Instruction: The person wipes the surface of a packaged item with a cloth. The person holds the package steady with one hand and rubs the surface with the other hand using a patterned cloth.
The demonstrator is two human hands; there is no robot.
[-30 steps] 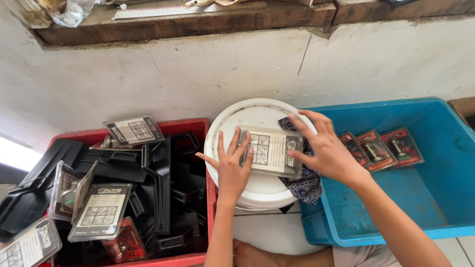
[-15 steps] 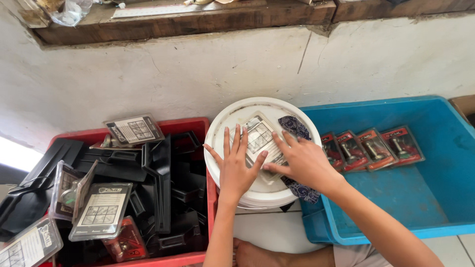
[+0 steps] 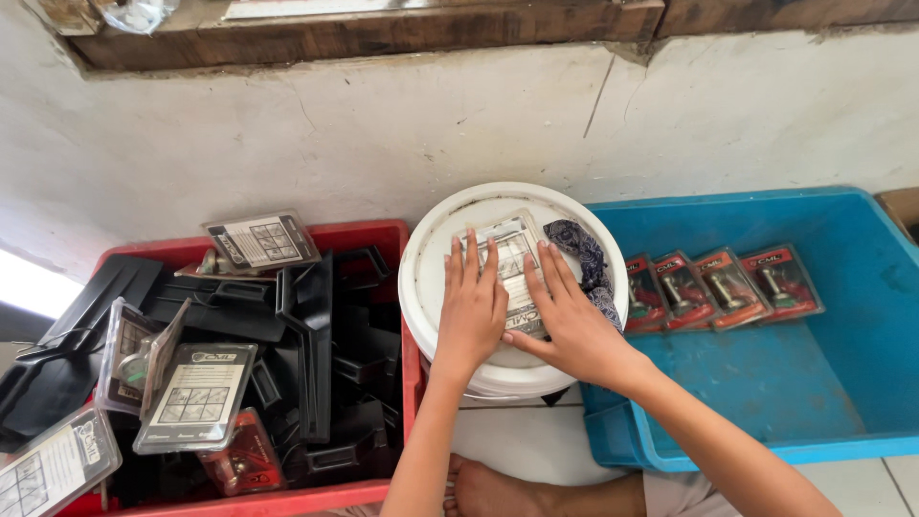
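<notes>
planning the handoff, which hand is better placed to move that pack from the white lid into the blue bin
Right, probably. The right hand lies flat on the blister pack nearest the blue bin; the left hand sits toward the red crate.

Under both your palms lies a clear plastic blister pack (image 3: 514, 263) with a pale printed card inside, flat and face down on the white bucket lid (image 3: 436, 278). Your left hand (image 3: 471, 308) covers its left half, your right hand (image 3: 570, 325) its lower right, so only the top edge and a strip between your fingers show. It sits turned a little askew. Just beyond your right fingertips, a dark patterned cloth (image 3: 582, 251) touches the pack's right edge.
</notes>
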